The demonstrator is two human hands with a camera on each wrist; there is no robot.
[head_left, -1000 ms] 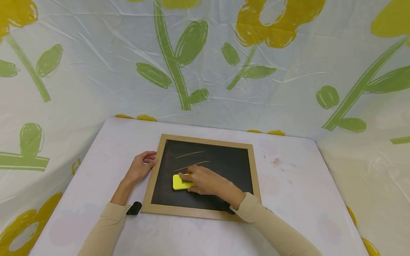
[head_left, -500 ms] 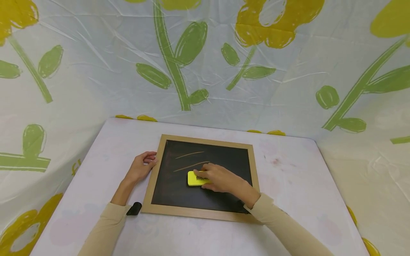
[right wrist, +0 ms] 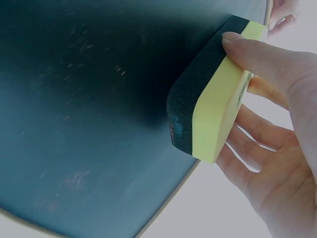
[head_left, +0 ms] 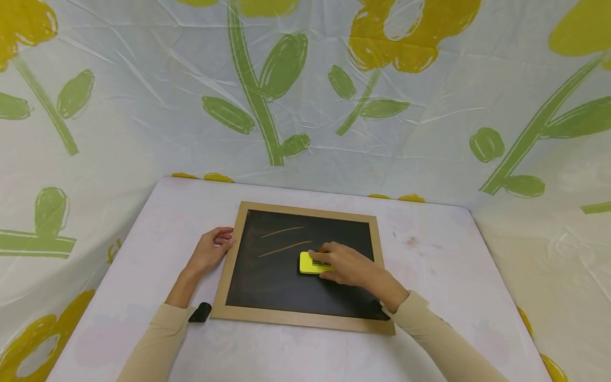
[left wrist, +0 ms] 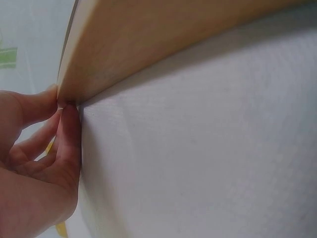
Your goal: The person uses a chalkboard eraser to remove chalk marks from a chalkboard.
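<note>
R fingers [right wrist: 265,126] astride eraser [right wrist: 210,99] – over blackbd [head_left: 286,289]

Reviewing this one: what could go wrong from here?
First, the yellow eraser has reddish and bluish stains on its felt, so it might smear the board. Second, the left grip pinches only the left side of the frame, so a hard push from the right grip could pivot it. Third, both tan lines lie beyond the eraser, so a sideways stroke here may miss them.

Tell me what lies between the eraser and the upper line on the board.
The lower line, with dark board on either side of it, as the head view shows.
</note>
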